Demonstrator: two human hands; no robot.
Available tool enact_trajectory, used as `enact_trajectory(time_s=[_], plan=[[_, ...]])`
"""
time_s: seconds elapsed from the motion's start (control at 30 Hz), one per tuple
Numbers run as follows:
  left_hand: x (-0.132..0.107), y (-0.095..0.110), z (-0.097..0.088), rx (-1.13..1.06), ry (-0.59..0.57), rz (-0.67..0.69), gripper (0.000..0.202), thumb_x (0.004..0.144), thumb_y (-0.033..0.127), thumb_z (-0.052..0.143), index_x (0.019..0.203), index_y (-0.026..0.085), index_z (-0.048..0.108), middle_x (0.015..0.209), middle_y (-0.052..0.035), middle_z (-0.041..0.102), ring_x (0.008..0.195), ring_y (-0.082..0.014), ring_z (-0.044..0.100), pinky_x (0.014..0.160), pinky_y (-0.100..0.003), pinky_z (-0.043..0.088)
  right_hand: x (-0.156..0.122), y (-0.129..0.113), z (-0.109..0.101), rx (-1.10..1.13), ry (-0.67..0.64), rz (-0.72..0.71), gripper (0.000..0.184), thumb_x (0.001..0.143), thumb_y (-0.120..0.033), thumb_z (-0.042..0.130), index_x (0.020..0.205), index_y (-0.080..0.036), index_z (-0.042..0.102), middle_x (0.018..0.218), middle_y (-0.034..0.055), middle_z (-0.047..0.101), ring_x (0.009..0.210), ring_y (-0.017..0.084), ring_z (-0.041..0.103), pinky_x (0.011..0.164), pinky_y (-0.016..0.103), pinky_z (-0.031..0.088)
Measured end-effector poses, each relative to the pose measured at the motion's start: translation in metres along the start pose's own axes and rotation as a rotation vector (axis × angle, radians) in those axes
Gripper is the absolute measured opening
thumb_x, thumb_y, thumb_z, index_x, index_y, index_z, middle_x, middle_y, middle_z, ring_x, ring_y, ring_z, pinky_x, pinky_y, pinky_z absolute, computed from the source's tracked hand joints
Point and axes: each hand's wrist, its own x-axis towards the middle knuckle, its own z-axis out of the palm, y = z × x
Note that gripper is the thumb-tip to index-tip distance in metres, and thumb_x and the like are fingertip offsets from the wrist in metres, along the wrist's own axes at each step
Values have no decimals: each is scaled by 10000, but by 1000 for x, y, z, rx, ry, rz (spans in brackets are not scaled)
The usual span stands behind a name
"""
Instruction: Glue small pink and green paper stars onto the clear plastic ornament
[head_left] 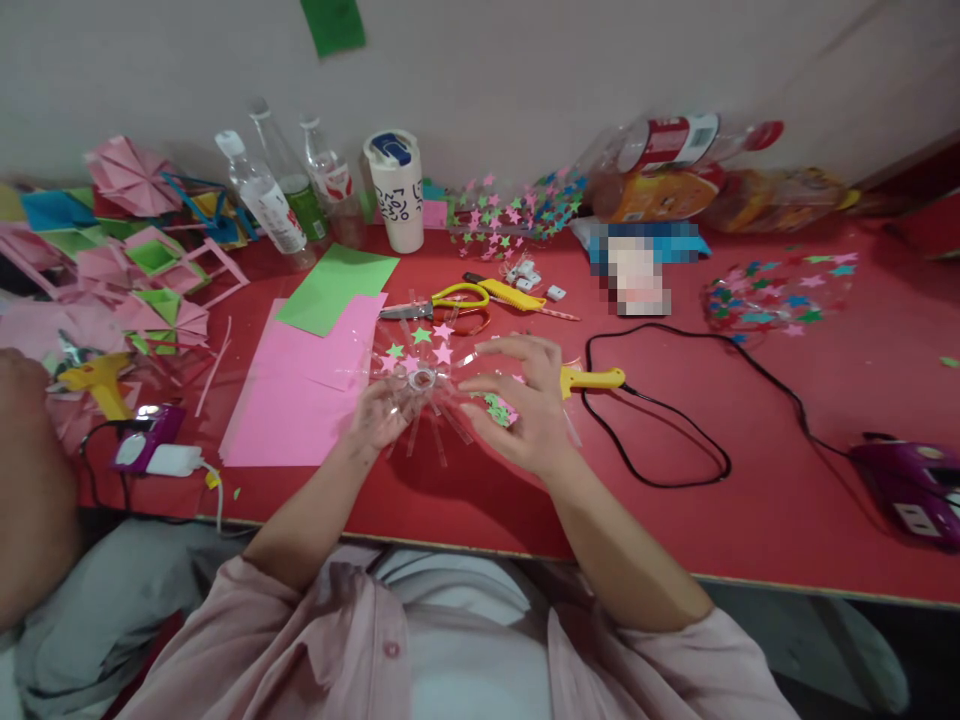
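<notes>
My left hand is closed round a clear plastic bottle top cut into many thin strips that fan outward from its neck. Pink and green stars lie on or show through its far side. Just right of it, my right hand has its fingers spread and curved, with the fingertips close to the strips; whether they touch one cannot be made out. Beneath my right hand lies a small heap of green and pink stars. The yellow handle of a corded tool, partly hidden, pokes out beyond that hand.
Yellow scissors and a yellow cutter lie beyond my hands. Pink paper is at left. A black cord loops rightward to a purple power strip. Bottles and a cup line the wall. Another person's arm rests far left.
</notes>
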Motion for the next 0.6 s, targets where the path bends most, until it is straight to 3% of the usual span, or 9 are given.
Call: enact_trajectory(time_s=[0.17,0.27,0.6], plan=[[2,-3,-1,-9,33,-1,256,674,80,525,895,149,634,799,-42,732,710,-139,707,697,-205,573,-3,3,10,-68,-80,-59,88,838,-273,634,894,-237,691,918,41,599,913,196,502,933,427,373],[2,-5,-1,-20,40,-7,237,693,102,517,889,143,646,781,-49,730,705,-145,707,708,-215,577,-6,4,16,-109,-84,-92,64,846,-247,634,828,-219,689,835,35,591,861,183,467,895,386,383],[4,-7,-4,-41,44,-30,218,697,124,535,876,143,657,812,-46,731,727,-139,702,727,-214,582,-3,6,13,-182,-102,-206,69,852,-218,626,813,-231,681,808,13,589,862,172,451,985,401,357]])
